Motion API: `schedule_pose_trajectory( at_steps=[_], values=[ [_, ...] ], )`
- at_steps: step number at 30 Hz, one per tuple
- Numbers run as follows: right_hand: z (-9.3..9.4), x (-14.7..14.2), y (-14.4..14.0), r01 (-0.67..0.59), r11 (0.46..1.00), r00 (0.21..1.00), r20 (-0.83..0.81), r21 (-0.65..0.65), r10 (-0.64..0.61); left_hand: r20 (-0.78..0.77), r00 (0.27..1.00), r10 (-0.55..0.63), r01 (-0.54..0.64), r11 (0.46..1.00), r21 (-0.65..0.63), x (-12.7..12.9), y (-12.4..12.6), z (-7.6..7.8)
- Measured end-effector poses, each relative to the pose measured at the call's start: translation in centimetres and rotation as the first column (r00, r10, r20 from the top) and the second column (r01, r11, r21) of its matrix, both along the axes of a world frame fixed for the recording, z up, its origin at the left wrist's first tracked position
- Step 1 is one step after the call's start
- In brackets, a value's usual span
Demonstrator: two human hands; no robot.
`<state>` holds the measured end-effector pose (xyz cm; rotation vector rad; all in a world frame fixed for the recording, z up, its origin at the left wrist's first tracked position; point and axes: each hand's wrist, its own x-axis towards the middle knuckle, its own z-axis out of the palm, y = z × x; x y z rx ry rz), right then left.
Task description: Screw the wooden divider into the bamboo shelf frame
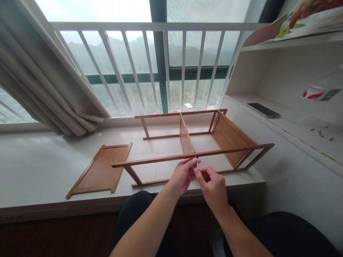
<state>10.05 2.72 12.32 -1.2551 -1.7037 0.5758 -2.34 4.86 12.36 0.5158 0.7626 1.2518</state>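
On its side on the white window ledge lies a brown wooden shelf frame (160, 160), with one panel (232, 130) at its right end and a divider (185, 135) across the middle. At the near rail, by the divider's end, a thin shiny metal rod (197, 164) points towards the wood; whether it is a screw or a hex key I cannot tell. My left hand (184, 175) pinches around it just below the rail. The fingers of my right hand (213, 184) are closed at the rod's lower end.
A loose wooden panel (107, 169) lies flat left of the frame. Behind are a white railing (166, 26) and a grey curtain (53, 78). On the right shelf (294, 123) sit a phone (263, 110), several small metal fittings (320, 133) and a clear labelled bottle (316, 92).
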Motion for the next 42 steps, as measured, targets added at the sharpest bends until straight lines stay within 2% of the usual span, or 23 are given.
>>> schedule_pose_trajectory(
  at_steps=[3,5,6,7,9,12,14,16,19,22,25,28,31,35,38,42],
  values=[
    [-0.1,0.1,0.2,-0.021,0.999,0.996,-0.093,-0.048,0.017,-0.006,1.0,-0.007,0.007,1.0,0.005,0.0,0.0,-0.1],
    [-0.3,-0.1,0.4,-0.089,0.987,0.964,-0.26,-0.134,0.052,-0.015,1.0,-0.008,0.008,1.0,0.022,0.0,0.1,-0.2],
    [-0.4,-0.2,0.4,-0.144,0.971,0.924,-0.378,-0.19,0.063,-0.02,1.0,-0.01,0.011,0.999,0.031,0.0,0.1,-0.2],
    [-0.6,-0.4,0.4,-0.215,0.944,0.86,-0.507,-0.25,0.061,-0.027,1.0,-0.011,0.012,0.999,0.039,0.0,0.1,-0.2],
    [-0.8,-0.8,0.2,-0.392,0.85,0.677,-0.736,-0.352,0.008,-0.048,0.999,-0.009,0.011,0.999,0.04,0.0,0.2,-0.3],
    [-0.8,-1.2,0.0,-0.633,0.678,0.405,-0.906,-0.374,-0.122,-0.079,0.997,0.018,-0.017,1.0,0.023,0.1,0.2,-0.2],
    [-0.7,-1.3,-0.1,-0.71,0.615,0.303,-0.937,-0.343,-0.173,-0.082,0.996,0.035,-0.033,0.999,0.017,0.2,0.2,-0.2],
    [-0.6,-1.3,-0.2,-0.734,0.595,0.269,-0.945,-0.328,-0.188,-0.077,0.996,0.037,-0.035,0.999,0.019,0.2,0.2,-0.1],
    [-0.5,-1.3,-0.1,-0.713,0.608,0.313,-0.934,-0.349,-0.17,-0.075,0.997,0.032,-0.03,0.999,0.026,0.2,0.2,0.0],
    [-0.4,-1.3,-0.2,-0.657,0.649,0.38,-0.912,-0.383,-0.153,-0.08,0.996,0.026,-0.024,0.999,0.03,0.1,0.2,0.0],
    [-0.5,-1.3,-0.4,-0.585,0.713,0.438,-0.891,-0.386,-0.123,-0.091,0.996,0.01,-0.007,0.999,0.037,0.0,0.1,-0.1],
    [-0.8,-1.1,-0.4,-0.47,0.805,0.553,-0.832,-0.362,-0.051,-0.099,0.995,-0.002,0.006,0.999,0.04,0.0,0.1,-0.2],
    [-1.0,-0.8,-0.4,-0.34,0.888,0.719,-0.695,-0.309,0.033,-0.098,0.995,0.004,0.0,0.999,0.04,0.0,0.0,0.0],
    [-0.6,-0.5,-0.6,-0.207,0.955,0.887,-0.452,-0.211,0.092,-0.093,0.996,0.011,-0.007,0.999,0.038,-0.1,-0.1,0.2],
    [-0.2,-0.3,-0.8,-0.12,0.988,0.967,-0.235,-0.098,0.094,-0.083,0.997,-0.004,0.006,1.0,0.03,-0.1,-0.1,0.3],
    [-0.1,-0.1,-0.9,-0.067,0.998,0.997,-0.042,0.006,0.067,-0.052,0.999,-0.017,0.019,0.999,0.04,-0.2,0.0,0.1]
  ],
)
